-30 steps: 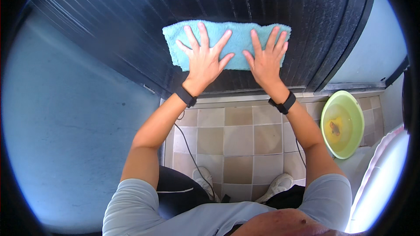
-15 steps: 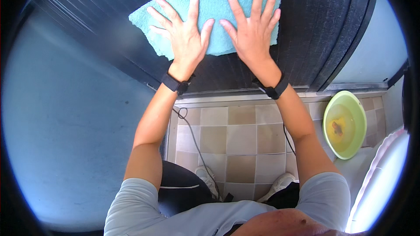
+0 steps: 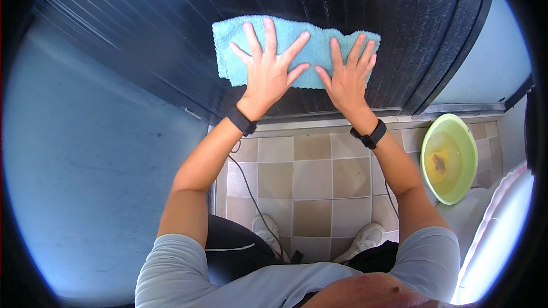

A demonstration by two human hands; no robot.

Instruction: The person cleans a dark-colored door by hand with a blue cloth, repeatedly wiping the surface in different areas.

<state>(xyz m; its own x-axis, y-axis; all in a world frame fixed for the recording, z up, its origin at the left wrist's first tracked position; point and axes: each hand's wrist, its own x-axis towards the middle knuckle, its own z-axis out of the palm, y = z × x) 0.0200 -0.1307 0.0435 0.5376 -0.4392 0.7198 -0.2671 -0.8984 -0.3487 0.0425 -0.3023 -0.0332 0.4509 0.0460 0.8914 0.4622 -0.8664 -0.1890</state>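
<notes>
While hands [image 3: 267,80] [image 3: 347,85] rest flat, apart, turquoise cloth [image 3: 317,48] beneath both, against dark panel [image 3: 365,0]

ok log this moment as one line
blue cloth: against dark panel; left hand: spread on cloth; right hand: spread on cloth; green basin: on tiled floor

Your left hand [image 3: 266,77] and right hand [image 3: 349,82] cover parts of the turquoise cloth [image 3: 317,44]! Up top, the dark panel [image 3: 374,0] runs out of frame.

Wide head-worn fisheye view, downward over cloth [image 3: 317,45] and tiled floor [image 3: 312,179]
</notes>
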